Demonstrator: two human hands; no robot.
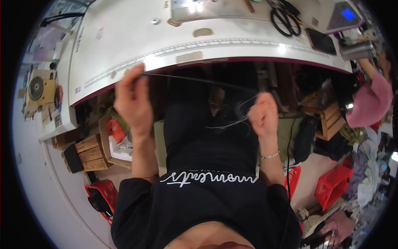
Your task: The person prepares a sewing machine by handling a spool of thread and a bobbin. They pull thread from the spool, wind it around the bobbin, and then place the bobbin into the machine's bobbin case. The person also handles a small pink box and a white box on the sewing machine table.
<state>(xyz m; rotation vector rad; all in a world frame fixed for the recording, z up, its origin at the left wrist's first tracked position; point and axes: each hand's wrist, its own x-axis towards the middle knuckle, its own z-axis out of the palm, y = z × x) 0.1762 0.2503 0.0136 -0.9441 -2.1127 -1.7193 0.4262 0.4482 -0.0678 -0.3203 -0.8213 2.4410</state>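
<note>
A thin pale thread runs taut between my two hands, in front of my lap and just below the table's near edge. My left hand is raised near that edge, slightly blurred, its fingers pinched on one end. Lower and to the right, my right hand is closed around the other part of the thread. Loose loops and tails of it hang beside the right hand over my dark trousers. Whether a needle is on the thread is too small to tell.
Ahead is a white table with black-handled scissors, a dark phone-like slab and a machine with a blue screen. At right are a metal cup and another person's pink sleeve. Wooden crates and red baskets stand below.
</note>
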